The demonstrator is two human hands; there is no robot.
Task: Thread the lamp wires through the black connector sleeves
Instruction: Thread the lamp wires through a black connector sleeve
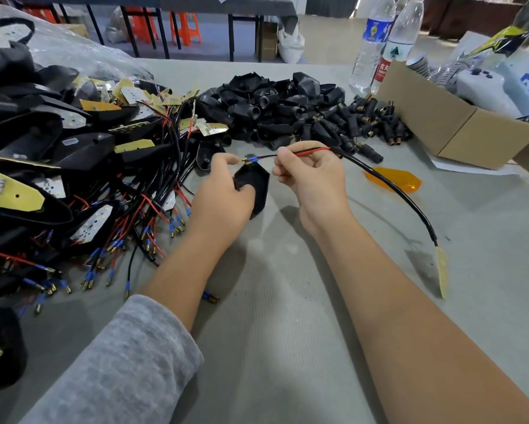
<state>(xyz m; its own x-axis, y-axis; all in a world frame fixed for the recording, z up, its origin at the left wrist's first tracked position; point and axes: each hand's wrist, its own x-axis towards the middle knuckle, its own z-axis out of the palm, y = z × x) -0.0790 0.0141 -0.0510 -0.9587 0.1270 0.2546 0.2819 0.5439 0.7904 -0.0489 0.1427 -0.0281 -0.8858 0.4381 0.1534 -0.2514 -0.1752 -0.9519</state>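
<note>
My left hand [223,191] grips a black lamp housing [255,186] above the grey table and pinches the blue-and-brass wire tips [251,160] at its upper edge. My right hand [310,175] pinches the red and black wires [306,152] a little to the right of those tips. From there the black sheathed lamp cable [391,186] arcs right and down to a small yellow circuit board [442,275] hanging at its end. A heap of black connector sleeves [370,120] with brass ends lies beyond my hands.
Wired lamp assemblies [88,185] are heaped on the left. Empty black housings [275,102] pile up behind. An orange lens [395,180] lies to the right, by a cardboard box [459,130] and two water bottles [382,41]. A loose terminal [210,296] lies near my left forearm.
</note>
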